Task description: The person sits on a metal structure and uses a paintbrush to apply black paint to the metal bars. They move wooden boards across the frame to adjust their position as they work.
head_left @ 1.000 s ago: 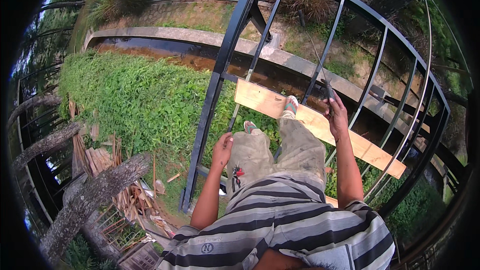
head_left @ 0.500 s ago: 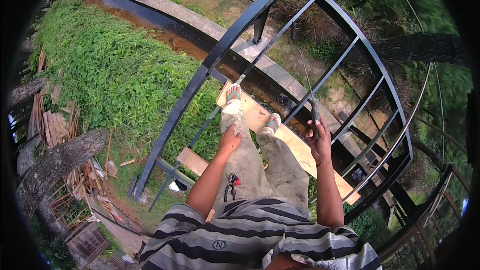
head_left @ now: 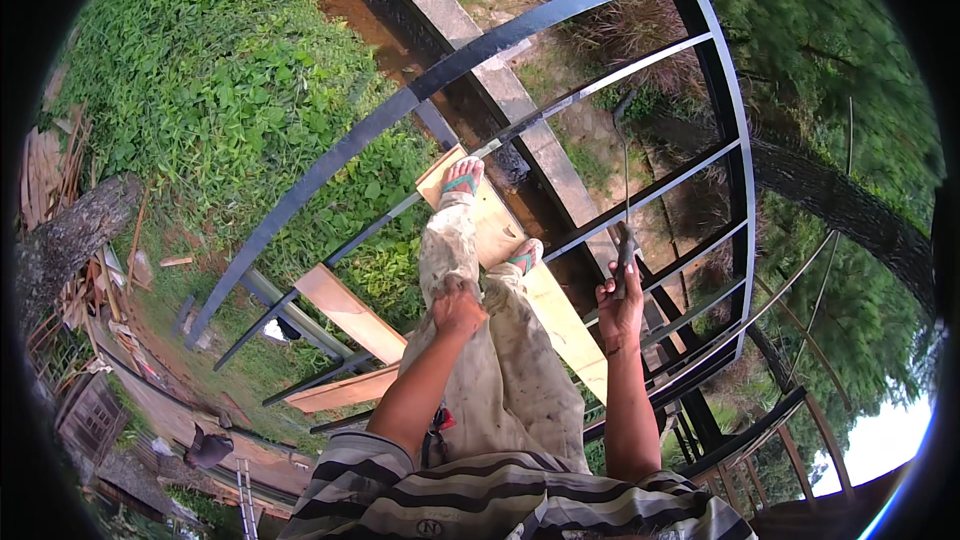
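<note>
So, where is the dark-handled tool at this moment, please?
In the head view, the dark-handled tool is right of centre, held in the right hand, to the right of the long wooden plank.

Outdoors, in bright daylight. Looks down on thick green veg (head_left: 220,90) at upper L, then on a muddy-brown ditch (head_left: 365,25) bordered by a concrete kerb (head_left: 435,5). Shows trees (head_left: 830,50) at R, w/ a dark trunk (head_left: 850,190) slanting thru, plus white sky (head_left: 885,445) at lower R. At far L, has another trunk (head_left: 80,225) nr. scrap wood (head_left: 95,305); lower L, a ladder (head_left: 246,500).
</note>
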The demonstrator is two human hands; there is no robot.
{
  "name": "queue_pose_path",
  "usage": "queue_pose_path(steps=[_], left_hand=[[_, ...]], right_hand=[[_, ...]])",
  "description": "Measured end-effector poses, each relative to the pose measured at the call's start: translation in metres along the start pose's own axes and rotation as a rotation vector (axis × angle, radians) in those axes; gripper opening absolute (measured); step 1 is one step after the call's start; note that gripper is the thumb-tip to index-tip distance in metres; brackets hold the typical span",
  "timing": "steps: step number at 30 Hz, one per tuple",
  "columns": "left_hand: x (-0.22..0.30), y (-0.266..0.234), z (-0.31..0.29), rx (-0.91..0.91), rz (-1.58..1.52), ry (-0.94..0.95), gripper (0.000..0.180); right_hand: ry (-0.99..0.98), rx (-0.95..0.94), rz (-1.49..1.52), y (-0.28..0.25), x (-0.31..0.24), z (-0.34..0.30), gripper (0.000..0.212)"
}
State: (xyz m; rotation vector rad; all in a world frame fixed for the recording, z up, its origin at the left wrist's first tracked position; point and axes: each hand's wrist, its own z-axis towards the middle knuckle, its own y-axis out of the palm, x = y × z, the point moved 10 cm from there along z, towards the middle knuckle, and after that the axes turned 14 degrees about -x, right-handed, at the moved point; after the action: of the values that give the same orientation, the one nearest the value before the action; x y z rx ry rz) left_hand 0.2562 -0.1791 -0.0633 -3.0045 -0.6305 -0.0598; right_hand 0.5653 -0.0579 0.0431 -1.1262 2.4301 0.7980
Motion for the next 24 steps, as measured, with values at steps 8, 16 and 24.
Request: queue_pose_path(steps=[8, 16, 24], left_hand=[[0.001, -0.014, 0.021, -0.024, 0.001, 0.011, 0.075], [-0.003, -0.026, 0.023, 0.01, 0.062, 0.009, 0.07], [0.017, -0.072, 0.013, -0.043, 0.132, 0.006, 0.058]], right_hand=[[0.056, 0.062, -0.062, 0.007, 0.028, 0.055, 0.043], [0.154, -0.002, 0.177, 0.03, 0.073, 0.023, 0.033], [0.19, -0.087, 0.423, 0.055, 0.1, -0.016, 0.039]])
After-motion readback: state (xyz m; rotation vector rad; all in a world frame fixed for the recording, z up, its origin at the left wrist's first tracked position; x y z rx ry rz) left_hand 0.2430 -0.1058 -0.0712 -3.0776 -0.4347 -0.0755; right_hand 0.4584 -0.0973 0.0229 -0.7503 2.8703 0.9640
